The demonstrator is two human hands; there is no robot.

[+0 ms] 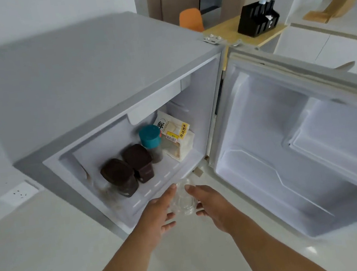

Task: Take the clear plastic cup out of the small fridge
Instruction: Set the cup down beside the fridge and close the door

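Both hands: left hand (160,209) and right hand (210,206) cupped around clear cup (183,200) | cup at fridge (101,82) shelf's front edge | advice: light even squeeze, draw straight back, upright

Bright, even, diffuse daylight-like lighting; white fridge interior (130,156) slightly blown out. Soft shadow on grey fridge top (72,70) and wall. Strong wide-angle bending at edges. Mild motion blur overall; clear plastic cup (183,200) smeared, low contrast.

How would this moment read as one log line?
fridge door: open | clear plastic cup: between left hand and right hand, below shelf edge
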